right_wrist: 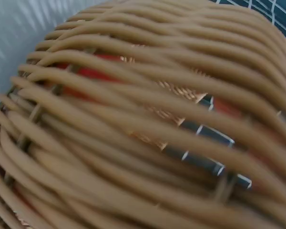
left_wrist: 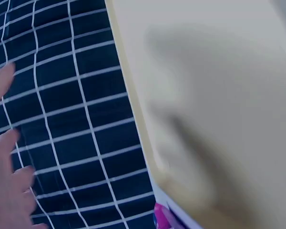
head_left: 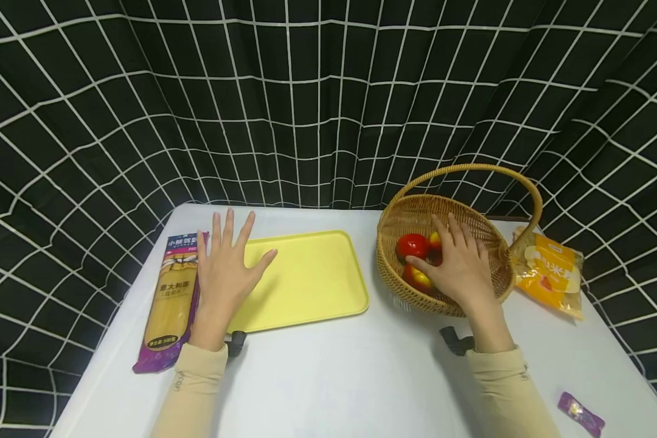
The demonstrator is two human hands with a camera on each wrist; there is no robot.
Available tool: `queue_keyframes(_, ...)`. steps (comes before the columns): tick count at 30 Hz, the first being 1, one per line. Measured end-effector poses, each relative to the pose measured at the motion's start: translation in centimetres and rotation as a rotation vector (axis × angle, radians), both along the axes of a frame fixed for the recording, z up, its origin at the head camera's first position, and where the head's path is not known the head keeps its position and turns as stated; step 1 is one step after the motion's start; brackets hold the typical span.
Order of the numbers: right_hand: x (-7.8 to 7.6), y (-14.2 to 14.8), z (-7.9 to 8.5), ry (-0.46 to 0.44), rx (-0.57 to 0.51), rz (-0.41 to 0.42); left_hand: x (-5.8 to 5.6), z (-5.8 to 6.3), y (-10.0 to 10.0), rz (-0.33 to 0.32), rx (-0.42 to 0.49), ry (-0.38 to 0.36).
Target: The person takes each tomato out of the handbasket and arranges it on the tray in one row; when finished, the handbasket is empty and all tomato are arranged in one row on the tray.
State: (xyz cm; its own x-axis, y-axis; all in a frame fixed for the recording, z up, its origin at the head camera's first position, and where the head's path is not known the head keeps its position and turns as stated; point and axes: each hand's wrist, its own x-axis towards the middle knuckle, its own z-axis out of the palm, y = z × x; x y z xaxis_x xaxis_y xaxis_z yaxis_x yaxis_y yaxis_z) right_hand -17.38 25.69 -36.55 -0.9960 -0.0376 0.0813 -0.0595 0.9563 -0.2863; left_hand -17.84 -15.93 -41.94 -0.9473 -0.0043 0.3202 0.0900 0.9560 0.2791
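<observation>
With fingers spread, my left hand [head_left: 225,274] is held over the left end of a yellow tray [head_left: 312,274], beside a purple-ended pack of spaghetti [head_left: 172,292]. In the left wrist view its fingers [left_wrist: 14,183] show at the left edge, with nothing between them. My right hand [head_left: 462,261], fingers also extended, is above a wicker basket [head_left: 391,277] with a tall arched handle. Red and yellow fruit [head_left: 412,246] lies inside the basket, partly hidden by that hand. Close basket weave [right_wrist: 133,105] fills the right wrist view.
An orange and clear food bag [head_left: 550,274] lies right of the basket, partly behind its handle. A small purple wrapped packet [head_left: 580,413] is near the front right of the white table [head_left: 328,377]. Black grid-patterned cloth [head_left: 306,109] hangs behind and at both sides.
</observation>
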Motion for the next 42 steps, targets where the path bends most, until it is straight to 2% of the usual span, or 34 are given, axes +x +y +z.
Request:
queue_keyframes(5,0.2,0.7,-0.2,-0.148,0.027,0.063,1.0,-0.5,-1.8,-0.036,0.024,-0.268)
queue_keyframes(8,0.2,0.9,-0.3,-0.204,0.041,0.099,1.5,-0.6,-2.8,-0.045,0.062,-0.412)
queue_keyframes(11,0.2,1.1,-0.4,-0.230,0.057,0.134,2.2,-0.5,-3.5,-0.061,0.112,-0.516)
queue_keyframes(14,0.2,1.2,-0.4,-0.245,0.065,0.158,2.9,-0.5,-3.9,-0.090,0.145,-0.582)
queue_keyframes(20,0.1,1.4,-0.2,-0.257,0.070,0.179,4.3,-0.4,-4.3,-0.138,0.142,-0.615)
queue_keyframes(27,-0.3,1.4,-0.3,-0.262,0.058,0.193,5.4,0.1,-4.3,-0.097,0.157,-0.643)
queue_keyframes(31,-0.6,1.4,-0.4,-0.259,0.046,0.192,5.6,-0.2,-4.3,-0.082,0.186,-0.659)
queue_keyframes(35,-0.7,1.3,-0.5,-0.249,0.045,0.193,5.7,-0.4,-4.2,-0.093,0.221,-0.660)
queue_keyframes(42,-0.8,1.3,-0.7,-0.238,0.038,0.202,5.7,-0.2,-3.3,-0.076,0.239,-0.677)
